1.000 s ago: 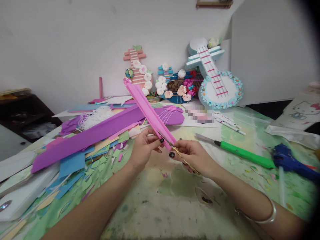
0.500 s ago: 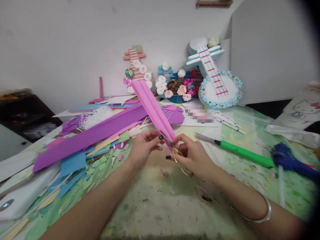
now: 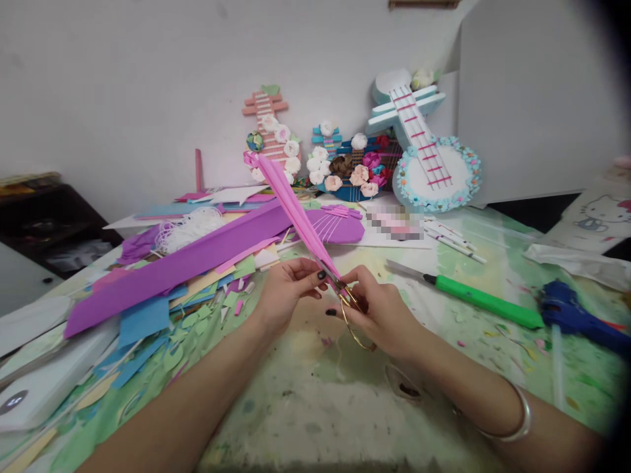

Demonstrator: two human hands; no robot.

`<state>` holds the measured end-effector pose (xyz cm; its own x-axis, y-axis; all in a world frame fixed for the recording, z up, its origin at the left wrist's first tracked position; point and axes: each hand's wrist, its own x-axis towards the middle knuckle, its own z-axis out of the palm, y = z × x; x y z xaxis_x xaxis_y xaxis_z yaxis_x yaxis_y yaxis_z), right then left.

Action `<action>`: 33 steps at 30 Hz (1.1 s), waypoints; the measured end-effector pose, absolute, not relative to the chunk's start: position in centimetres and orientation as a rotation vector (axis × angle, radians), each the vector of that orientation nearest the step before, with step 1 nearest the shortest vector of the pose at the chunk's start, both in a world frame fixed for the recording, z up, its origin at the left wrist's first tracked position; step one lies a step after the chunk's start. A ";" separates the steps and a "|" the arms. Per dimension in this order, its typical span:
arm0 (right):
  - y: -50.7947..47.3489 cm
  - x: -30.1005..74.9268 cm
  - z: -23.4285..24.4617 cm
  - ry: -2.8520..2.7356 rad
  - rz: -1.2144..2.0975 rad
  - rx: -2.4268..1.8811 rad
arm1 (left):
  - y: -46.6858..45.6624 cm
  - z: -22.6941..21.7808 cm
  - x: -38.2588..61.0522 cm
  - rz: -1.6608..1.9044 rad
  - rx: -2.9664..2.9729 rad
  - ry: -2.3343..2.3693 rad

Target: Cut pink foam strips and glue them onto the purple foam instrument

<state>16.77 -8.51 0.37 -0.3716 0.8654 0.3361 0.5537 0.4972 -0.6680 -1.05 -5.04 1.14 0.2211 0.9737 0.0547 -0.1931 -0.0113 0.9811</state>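
Note:
My left hand (image 3: 286, 295) pinches the near end of a long folded strip of pink crepe paper (image 3: 290, 207) that slants up and away toward the wall. My right hand (image 3: 382, 309) grips small gold scissors (image 3: 352, 315), whose blades sit at the strip's near end, right beside my left fingertips. Both hands hover just above the paint-stained table (image 3: 315, 407).
A long purple foam sheet (image 3: 177, 266) and several paper scraps lie at left. A green-handled utility knife (image 3: 473, 299) and a blue glue gun (image 3: 576, 315) lie at right. Decorated foam guitars (image 3: 428, 164) lean on the back wall. A white device (image 3: 29, 394) sits near left.
The pink strip has turned edge-on and looks narrower. The scissors have swung so their gold loop hangs below my right hand, and both hands have drawn closer together.

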 end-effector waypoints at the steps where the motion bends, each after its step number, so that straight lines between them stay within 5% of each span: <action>1: -8.5 16.8 0.4 -2.075 0.594 -1.159 | -5.1 1.2 -1.0 1.148 1.189 0.889; 33: -9.1 16.7 0.9 -2.185 0.505 -1.155 | -5.0 3.4 -1.9 1.272 1.246 0.860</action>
